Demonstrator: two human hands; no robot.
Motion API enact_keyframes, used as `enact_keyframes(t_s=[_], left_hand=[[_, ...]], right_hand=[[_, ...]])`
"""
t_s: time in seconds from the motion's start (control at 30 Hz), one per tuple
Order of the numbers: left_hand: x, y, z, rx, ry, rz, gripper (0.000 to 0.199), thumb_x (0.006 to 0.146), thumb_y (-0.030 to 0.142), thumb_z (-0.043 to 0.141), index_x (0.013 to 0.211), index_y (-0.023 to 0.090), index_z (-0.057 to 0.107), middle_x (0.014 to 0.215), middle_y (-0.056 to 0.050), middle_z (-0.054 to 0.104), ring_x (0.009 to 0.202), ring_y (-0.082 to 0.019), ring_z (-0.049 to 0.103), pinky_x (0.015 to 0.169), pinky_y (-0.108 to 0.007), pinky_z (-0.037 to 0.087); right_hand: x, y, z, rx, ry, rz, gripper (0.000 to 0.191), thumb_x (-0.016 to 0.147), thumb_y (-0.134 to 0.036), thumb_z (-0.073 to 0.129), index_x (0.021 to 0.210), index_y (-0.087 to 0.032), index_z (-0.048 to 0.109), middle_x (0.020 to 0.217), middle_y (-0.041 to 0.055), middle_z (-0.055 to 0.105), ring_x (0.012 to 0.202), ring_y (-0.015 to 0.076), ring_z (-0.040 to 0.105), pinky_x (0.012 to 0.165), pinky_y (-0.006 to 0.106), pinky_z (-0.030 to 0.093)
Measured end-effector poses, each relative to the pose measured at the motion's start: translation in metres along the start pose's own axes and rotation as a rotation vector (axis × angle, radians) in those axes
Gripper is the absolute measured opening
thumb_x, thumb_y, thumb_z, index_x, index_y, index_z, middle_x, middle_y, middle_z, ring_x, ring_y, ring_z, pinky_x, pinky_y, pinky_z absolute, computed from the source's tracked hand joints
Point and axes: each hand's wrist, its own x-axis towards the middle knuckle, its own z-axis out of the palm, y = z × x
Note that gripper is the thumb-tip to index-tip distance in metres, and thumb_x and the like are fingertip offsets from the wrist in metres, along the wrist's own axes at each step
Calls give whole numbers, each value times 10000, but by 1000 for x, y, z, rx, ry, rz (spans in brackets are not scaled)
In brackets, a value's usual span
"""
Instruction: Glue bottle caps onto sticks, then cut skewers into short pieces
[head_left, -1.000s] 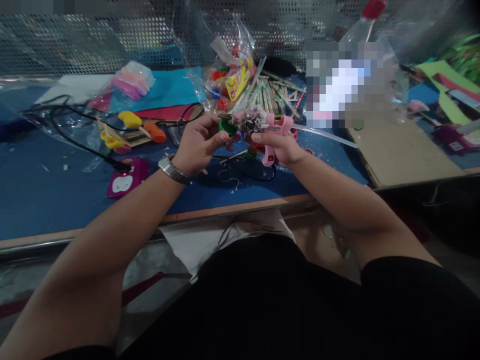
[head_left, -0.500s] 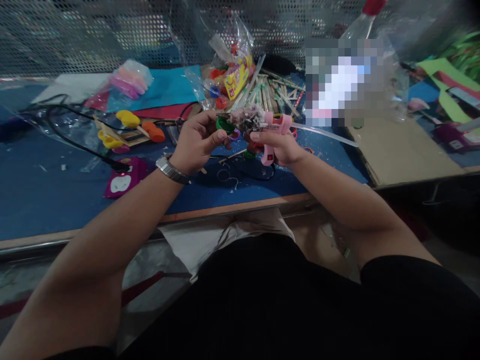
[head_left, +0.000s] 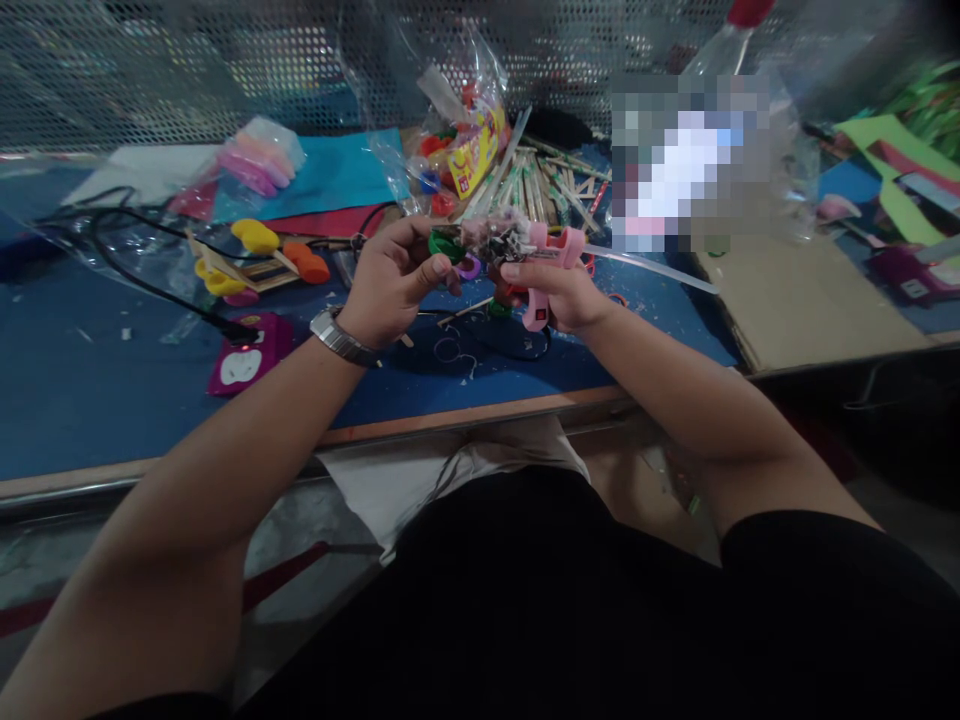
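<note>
My right hand is wrapped round a pink hot glue gun, its front pointing left. A long translucent glue stick sticks out of the gun's back. Stringy glue residue covers the gun's front end. My left hand pinches a green bottle cap between thumb and fingers, close to that front end. A purple ring-like piece shows just beyond the left fingertips; whether it is joined to the green cap I cannot tell.
Left of my hands are a stick-and-cap assembly and a purple power socket with a black cable. Wooden sticks and a plastic bag of coloured caps stand behind. Cardboard lies on the right.
The green cap and left fingertips have shifted very slightly to the left. My right hand and the glue gun look unmoved.
</note>
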Motion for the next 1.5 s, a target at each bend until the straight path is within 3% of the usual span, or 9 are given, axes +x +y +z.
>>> enact_keyframes(t_s=[0.17, 0.27, 0.4, 0.83, 1.17, 1.5], left_hand=[[0, 1, 0, -46, -20, 18, 439, 882, 658, 924, 1100, 300, 793, 904, 8, 786, 674, -143, 763, 625, -291, 646], [0, -2, -1, -39, 14, 30, 456, 871, 651, 936, 1097, 295, 761, 918, 21, 784, 682, -145, 776, 620, -289, 643], [2, -5, -1, -38, 53, 62, 485, 836, 656, 964, 1103, 314, 748, 891, 50, 770, 656, -130, 770, 609, -283, 640], [0, -10, -5, -8, 44, -33, 552, 773, 586, 1029, 1102, 275, 714, 945, 9, 792, 781, -185, 803, 684, -316, 662], [2, -11, -7, -18, 31, 89, 450, 873, 578, 966, 1107, 274, 731, 920, 27, 777, 694, -144, 779, 619, -288, 623], [4, -15, -8, -39, -7, 163, 372, 907, 553, 945, 1144, 314, 787, 908, 33, 751, 695, -119, 764, 601, -250, 579]], right_hand=[[0, -1, 1, 14, 0, 24, 398, 740, -497, 969, 937, -205, 783, 862, 7, 714, 713, 142, 612, 561, 255, 495], [1, 0, 0, 37, -18, 12, 389, 748, -483, 969, 928, -201, 772, 857, 7, 701, 772, 160, 643, 624, 269, 531], [1, 1, -1, 33, -25, 30, 418, 723, -494, 976, 903, -193, 748, 825, 0, 677, 720, 151, 588, 600, 275, 494], [2, 3, -2, 14, -47, -32, 427, 824, -478, 947, 890, -210, 621, 768, -34, 539, 664, 126, 507, 576, 281, 453], [2, 0, 1, 31, -6, -18, 397, 764, -450, 940, 923, -203, 674, 801, -21, 585, 685, 127, 511, 599, 278, 427], [1, 1, -2, 4, -8, -28, 428, 781, -481, 945, 801, -207, 617, 707, -39, 516, 635, 125, 497, 595, 293, 426]])
